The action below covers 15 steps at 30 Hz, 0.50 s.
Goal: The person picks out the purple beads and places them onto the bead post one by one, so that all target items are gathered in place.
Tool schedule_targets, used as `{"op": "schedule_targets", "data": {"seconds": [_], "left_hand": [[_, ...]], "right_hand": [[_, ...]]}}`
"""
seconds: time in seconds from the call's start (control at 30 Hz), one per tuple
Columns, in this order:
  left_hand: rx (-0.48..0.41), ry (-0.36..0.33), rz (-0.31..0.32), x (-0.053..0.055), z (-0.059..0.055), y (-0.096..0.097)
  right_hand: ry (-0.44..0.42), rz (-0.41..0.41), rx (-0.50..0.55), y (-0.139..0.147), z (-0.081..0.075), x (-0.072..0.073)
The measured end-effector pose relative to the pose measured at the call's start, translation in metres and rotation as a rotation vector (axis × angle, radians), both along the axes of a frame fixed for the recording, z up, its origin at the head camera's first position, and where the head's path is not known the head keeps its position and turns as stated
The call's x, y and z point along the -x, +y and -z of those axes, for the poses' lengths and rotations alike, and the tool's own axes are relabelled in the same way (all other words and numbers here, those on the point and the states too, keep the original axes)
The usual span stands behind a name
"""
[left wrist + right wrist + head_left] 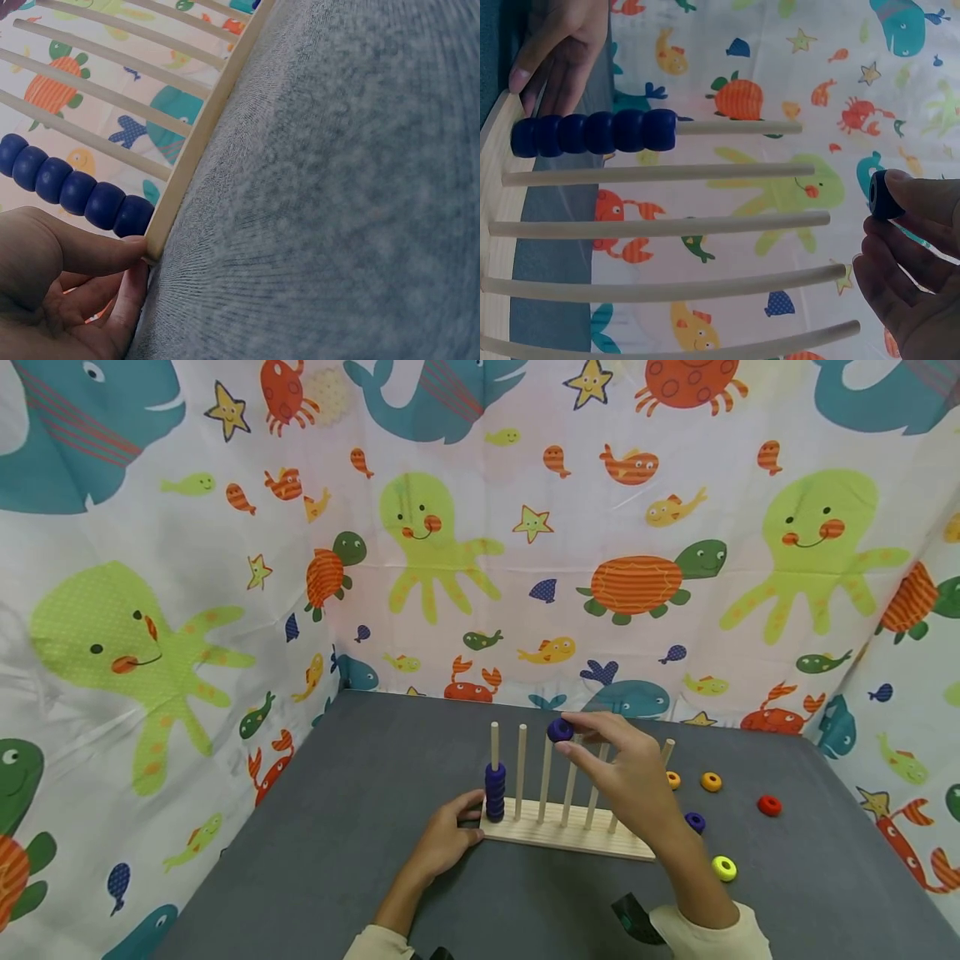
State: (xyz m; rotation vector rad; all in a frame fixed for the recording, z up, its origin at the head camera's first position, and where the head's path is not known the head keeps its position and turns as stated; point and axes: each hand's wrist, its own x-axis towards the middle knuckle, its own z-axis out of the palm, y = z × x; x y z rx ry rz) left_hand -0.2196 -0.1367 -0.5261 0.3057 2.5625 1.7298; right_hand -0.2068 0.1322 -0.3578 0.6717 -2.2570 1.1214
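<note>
A wooden peg stand (pixel 570 835) with several upright dowels rests on the table. On its leftmost dowel a stack of dark blue beads (pixel 495 793) reaches about halfway up. My left hand (pixel 444 835) holds the left end of the base, thumb against its edge in the left wrist view, right beside the blue stack (pixel 73 187). Between thumb and fingertips my right hand (pixel 626 768) pinches one blue bead (pixel 883 195), raised to about the height of the dowel tops. In the right wrist view this bead is apart from the dowels, its hole facing them.
Right of the stand lie loose beads: a red one (pixel 769 806), a yellow one (pixel 723 868), a blue one (pixel 695 822) and orange ones (pixel 711 782). The grey table (pixel 360 777) backs onto a sea-animal curtain (pixel 465 527). My right forearm crosses the stand's right end.
</note>
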Motion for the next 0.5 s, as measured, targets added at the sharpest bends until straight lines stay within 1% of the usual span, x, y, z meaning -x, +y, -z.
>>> {"op": "schedule_targets", "data": {"seconds": [0.2, 0.5], "left_hand": [[-0.002, -0.001, -0.001, 0.0, -0.001, 0.0], [-0.016, -0.007, -0.002, 0.002, 0.001, -0.001]], "right_hand": [[0.01, -0.024, -0.015, -0.012, -0.002, 0.006], [-0.011, -0.05, 0.0, -0.027, -0.003, 0.01]]}}
